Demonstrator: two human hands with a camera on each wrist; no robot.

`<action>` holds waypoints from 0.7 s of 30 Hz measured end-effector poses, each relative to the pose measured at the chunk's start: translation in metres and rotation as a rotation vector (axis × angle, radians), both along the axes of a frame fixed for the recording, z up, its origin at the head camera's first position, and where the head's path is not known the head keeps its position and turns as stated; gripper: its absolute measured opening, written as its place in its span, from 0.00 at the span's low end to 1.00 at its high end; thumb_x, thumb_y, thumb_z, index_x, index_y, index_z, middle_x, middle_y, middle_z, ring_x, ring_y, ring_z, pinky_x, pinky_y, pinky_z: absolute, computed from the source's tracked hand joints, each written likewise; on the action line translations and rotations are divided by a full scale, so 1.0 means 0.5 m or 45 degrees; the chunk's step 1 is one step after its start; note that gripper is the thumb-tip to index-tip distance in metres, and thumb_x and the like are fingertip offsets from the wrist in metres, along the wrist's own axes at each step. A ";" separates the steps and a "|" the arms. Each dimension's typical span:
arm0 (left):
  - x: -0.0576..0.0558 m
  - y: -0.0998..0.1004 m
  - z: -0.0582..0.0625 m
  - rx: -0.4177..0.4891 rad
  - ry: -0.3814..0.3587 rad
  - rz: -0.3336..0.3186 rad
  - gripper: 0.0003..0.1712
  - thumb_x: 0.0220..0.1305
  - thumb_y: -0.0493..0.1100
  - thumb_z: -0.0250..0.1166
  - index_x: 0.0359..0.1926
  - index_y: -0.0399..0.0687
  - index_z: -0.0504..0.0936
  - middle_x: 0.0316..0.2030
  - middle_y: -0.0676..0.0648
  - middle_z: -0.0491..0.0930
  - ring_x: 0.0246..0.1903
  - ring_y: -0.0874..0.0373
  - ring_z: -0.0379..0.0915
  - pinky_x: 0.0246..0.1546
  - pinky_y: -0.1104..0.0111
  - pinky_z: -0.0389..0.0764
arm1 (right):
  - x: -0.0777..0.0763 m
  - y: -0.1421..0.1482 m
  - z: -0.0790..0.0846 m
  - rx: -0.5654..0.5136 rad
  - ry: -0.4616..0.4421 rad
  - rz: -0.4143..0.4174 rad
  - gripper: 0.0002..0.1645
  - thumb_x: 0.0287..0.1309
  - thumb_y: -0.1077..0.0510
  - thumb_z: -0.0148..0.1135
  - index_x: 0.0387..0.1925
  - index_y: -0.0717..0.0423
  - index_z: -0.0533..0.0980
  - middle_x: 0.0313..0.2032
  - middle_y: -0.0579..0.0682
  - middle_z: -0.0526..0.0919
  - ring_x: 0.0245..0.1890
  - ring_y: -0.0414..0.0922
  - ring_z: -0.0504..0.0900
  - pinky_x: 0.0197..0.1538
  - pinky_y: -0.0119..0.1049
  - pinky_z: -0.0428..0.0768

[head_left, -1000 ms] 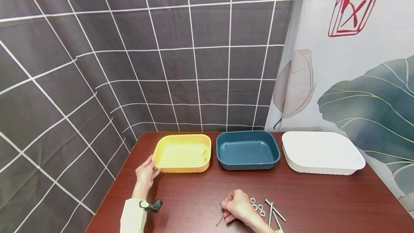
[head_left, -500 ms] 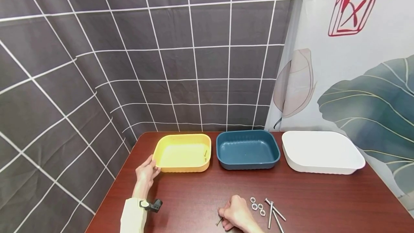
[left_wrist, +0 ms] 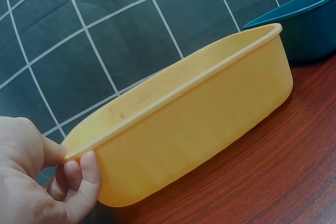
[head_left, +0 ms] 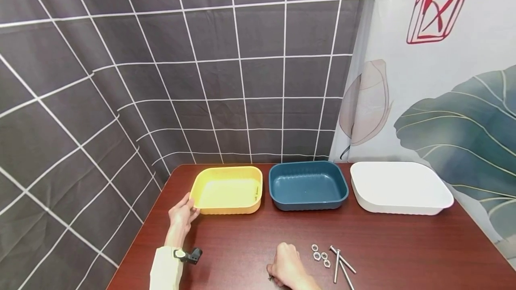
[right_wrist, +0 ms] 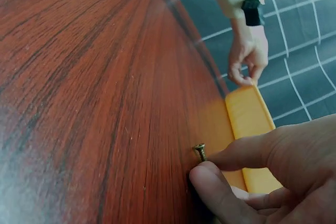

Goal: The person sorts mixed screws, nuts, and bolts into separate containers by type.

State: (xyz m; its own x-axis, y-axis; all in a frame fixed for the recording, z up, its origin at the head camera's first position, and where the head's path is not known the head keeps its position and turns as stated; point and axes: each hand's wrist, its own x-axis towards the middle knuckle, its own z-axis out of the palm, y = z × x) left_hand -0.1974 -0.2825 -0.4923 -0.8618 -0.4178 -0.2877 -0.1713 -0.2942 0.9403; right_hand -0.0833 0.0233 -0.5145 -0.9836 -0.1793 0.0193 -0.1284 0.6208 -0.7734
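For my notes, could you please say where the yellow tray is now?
In the head view, the yellow tray, its near left corner gripped by the left hand, stands just left of the blue tray.

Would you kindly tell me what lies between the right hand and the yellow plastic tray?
In the head view, only bare wood-grain tabletop lies between the right hand and the yellow plastic tray.

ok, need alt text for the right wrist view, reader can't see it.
A right hand pinches a small brass-coloured metal screw, its head showing, over a reddish-brown wood-grain table. Beyond, a left hand grips the edge of a rounded yellow plastic tray, in front of a dark, white-gridded cloth.
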 end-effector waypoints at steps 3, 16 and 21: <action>0.003 -0.002 0.001 0.003 0.000 -0.004 0.29 0.72 0.30 0.56 0.72 0.36 0.64 0.43 0.43 0.78 0.21 0.67 0.72 0.30 0.77 0.85 | -0.004 -0.007 0.001 0.128 0.063 0.011 0.15 0.33 0.70 0.64 0.06 0.53 0.71 0.07 0.43 0.71 0.07 0.38 0.71 0.15 0.32 0.76; -0.001 0.001 -0.001 0.014 0.020 0.012 0.29 0.72 0.30 0.56 0.71 0.35 0.65 0.38 0.47 0.80 0.20 0.67 0.71 0.28 0.77 0.84 | -0.002 -0.024 0.007 0.341 0.140 0.037 0.11 0.30 0.74 0.63 0.14 0.59 0.71 0.18 0.54 0.74 0.18 0.48 0.75 0.17 0.47 0.76; -0.001 -0.002 -0.004 0.004 0.014 0.007 0.29 0.72 0.30 0.56 0.72 0.35 0.65 0.43 0.44 0.78 0.21 0.67 0.72 0.29 0.77 0.84 | 0.000 -0.032 0.010 0.388 0.110 0.002 0.10 0.32 0.75 0.65 0.18 0.62 0.74 0.21 0.57 0.76 0.23 0.57 0.81 0.23 0.50 0.82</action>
